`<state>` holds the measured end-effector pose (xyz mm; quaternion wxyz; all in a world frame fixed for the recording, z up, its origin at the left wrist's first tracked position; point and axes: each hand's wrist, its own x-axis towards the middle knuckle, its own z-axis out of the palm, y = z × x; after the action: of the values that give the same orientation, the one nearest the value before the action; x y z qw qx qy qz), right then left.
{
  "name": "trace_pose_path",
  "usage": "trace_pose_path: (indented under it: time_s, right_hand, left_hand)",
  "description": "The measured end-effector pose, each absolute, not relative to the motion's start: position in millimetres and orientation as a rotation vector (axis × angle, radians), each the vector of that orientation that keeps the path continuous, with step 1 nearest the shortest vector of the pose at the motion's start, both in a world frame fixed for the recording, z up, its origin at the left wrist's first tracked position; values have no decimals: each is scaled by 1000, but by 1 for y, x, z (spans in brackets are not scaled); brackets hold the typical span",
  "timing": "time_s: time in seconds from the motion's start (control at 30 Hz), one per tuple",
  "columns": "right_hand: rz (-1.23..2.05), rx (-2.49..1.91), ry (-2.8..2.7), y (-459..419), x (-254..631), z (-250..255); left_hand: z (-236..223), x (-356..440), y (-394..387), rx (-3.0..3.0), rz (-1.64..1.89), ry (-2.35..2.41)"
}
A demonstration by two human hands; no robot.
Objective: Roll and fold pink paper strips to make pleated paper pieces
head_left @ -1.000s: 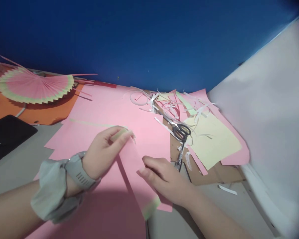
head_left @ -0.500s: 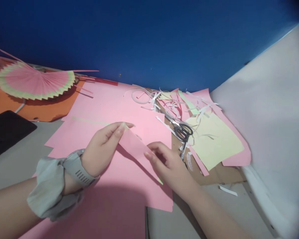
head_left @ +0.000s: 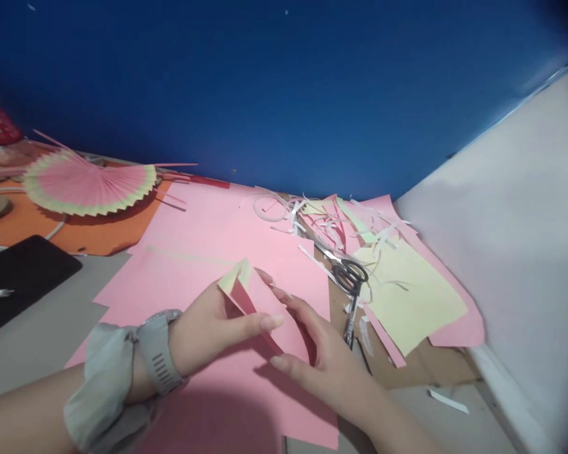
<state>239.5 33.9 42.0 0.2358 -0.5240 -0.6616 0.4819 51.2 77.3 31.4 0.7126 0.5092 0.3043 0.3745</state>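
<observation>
Between my two hands is a folded strip of pink paper (head_left: 275, 306) with a pale yellow edge, its folds spread a little apart at the far end. My left hand (head_left: 218, 325) holds it from the left, thumb across the near fold and the other fingers hidden behind. My right hand (head_left: 319, 350) grips the strip's right side, fingers behind and thumb in front. Beneath both hands lie large sheets of pink paper (head_left: 208, 217).
At the left a pleated pink and yellow paper fan (head_left: 92, 186) rests over orange paper (head_left: 118, 236), near a black tablet (head_left: 33, 277). To the right are scissors (head_left: 350, 276), paper scraps, and a yellow sheet (head_left: 414, 302) on cardboard. A blue wall (head_left: 265, 94) rises behind.
The strip's folds have spread apart at the far end. My left thumb has slid along the strip toward my right hand. The whole scene sits lower in view.
</observation>
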Motion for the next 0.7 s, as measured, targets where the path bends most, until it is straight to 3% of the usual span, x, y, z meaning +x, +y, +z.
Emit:
trace_pose_path:
  time_s: [0.27, 0.5, 0.7]
  right_hand:
    - [1182, -1378, -1995, 35, 239, 42]
    - [467, -1486, -2038, 29, 238, 29]
    - [367, -1424, -2133, 27, 240, 32]
  left_hand:
    - [28, 52, 79, 1102, 819, 694]
    - [36, 52, 76, 1066, 746, 825]
    - [34, 55, 73, 1052, 627, 793]
